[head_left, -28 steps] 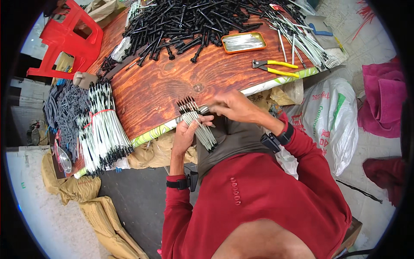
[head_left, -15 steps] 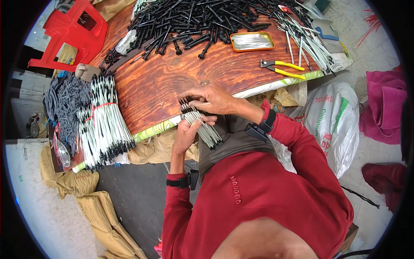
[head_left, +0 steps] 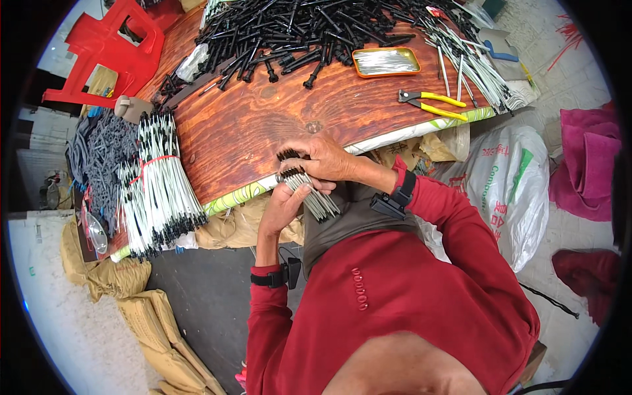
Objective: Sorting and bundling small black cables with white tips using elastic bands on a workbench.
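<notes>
Over my lap, just off the table's front edge, I hold a bundle of thin white rods with black ends (head_left: 318, 203). My left hand (head_left: 282, 205) is wrapped round the lower side of the bundle. My right hand (head_left: 324, 158) closes over its upper black tips, its fingers bent across them and hiding some. The white ends point down toward my dark trousers. Left of my hands, larger bundles of similar white rods (head_left: 164, 181) stand at the table edge, tied with red bands.
On the wooden table (head_left: 243, 131) lie a heap of black plastic parts (head_left: 283, 29), an orange-rimmed tray of thin pins (head_left: 359, 68), yellow-handled pliers (head_left: 441, 97) and loose white rods (head_left: 471, 62). Grey parts (head_left: 105, 155) and a red stool (head_left: 99, 56) are left; a white sack (head_left: 513, 191) stands right.
My right hand has shifted slightly down and closed further over the bundle's black tips. My left hand stays almost in place, still holding the rods.
</notes>
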### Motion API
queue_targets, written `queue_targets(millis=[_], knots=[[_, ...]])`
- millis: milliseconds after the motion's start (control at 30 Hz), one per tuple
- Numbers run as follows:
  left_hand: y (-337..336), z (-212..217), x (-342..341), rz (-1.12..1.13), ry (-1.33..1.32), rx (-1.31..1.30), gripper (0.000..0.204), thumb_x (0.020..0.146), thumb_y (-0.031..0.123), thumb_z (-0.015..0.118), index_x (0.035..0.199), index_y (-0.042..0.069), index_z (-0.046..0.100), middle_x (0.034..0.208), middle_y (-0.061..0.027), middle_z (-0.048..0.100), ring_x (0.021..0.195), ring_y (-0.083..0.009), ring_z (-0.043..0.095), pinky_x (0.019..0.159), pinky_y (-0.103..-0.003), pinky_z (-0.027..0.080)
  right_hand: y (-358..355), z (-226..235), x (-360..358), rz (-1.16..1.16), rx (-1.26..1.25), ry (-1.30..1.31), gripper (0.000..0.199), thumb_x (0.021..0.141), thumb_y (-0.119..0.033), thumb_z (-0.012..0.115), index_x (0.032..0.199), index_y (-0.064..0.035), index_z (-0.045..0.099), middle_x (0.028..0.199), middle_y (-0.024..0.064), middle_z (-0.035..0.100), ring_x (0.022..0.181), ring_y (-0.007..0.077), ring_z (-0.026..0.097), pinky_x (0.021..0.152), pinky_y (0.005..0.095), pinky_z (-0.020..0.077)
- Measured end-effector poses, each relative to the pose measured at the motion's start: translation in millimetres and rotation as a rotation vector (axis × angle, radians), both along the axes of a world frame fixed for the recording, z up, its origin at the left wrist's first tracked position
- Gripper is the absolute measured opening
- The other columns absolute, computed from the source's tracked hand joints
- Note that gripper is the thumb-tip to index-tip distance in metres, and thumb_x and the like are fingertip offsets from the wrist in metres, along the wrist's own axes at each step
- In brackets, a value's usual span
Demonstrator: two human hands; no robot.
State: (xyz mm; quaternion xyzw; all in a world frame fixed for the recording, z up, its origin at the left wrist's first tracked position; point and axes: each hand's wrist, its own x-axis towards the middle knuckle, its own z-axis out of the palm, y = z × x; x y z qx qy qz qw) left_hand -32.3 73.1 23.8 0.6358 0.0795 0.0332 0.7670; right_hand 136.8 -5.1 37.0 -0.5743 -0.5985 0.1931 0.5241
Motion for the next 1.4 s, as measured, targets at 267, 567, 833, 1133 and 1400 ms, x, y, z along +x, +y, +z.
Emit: queue_targets(millis=[267,567,833,1133,1400], knots=[[2,16,-14,0.038,0.158,0.052,0.026,0.105,0.02,0.047,0.108,0.0,0.063,0.11,-0.0091,0.069,0.102,-0.0154,0.062,0.093,-0.031,0.049,-3,-6,-7,-0.047,-0.049,0.032,0.023,0.086,-0.032,0.068,0.094,-0.01,0.07,0.071,0.0134,0.066,0.07,0.0319,0.066,0.063,0.0431,0.0486],[1,39,-32,0.05,0.333,0.236,0.026,0.104,0.023,0.05,0.107,0.002,0.064,0.101,-0.001,0.065,0.097,-0.0099,0.057,0.089,-0.028,0.046,-7,-5,-26,-0.088,-0.014,-0.133,0.018,0.088,-0.025,0.067,0.093,-0.0088,0.072,0.069,0.0114,0.067,0.062,0.027,0.067,0.055,0.0368,0.0477],[-4,53,-30,0.068,0.293,0.351,0.021,0.101,0.022,0.056,0.103,0.003,0.065,0.099,-0.0006,0.063,0.096,-0.0106,0.055,0.087,-0.028,0.046,-15,1,-26,-0.011,-0.006,-0.017,0.02,0.087,-0.03,0.066,0.085,-0.0094,0.068,0.061,0.0138,0.06,0.063,0.0314,0.064,0.056,0.0414,0.047],[-26,37,-17,-0.015,0.199,0.325,0.018,0.099,0.019,0.057,0.098,0.003,0.065,0.1,-0.0031,0.061,0.092,-0.0132,0.054,0.081,-0.03,0.046,-41,3,-1,0.106,0.173,-0.029,0.019,0.088,-0.02,0.069,0.103,-0.0079,0.069,0.098,0.0088,0.07,0.083,0.0271,0.067,0.069,0.0347,0.0511],[-16,43,-21,-0.019,0.088,0.397,0.017,0.099,0.015,0.054,0.096,0.002,0.064,0.096,-0.0054,0.062,0.091,-0.0173,0.057,0.081,-0.031,0.046,-36,23,-5,0.109,0.226,-0.25,0.027,0.088,-0.018,0.067,0.114,-0.0122,0.068,0.107,0.0058,0.07,0.086,0.0254,0.065,0.072,0.0348,0.05]])
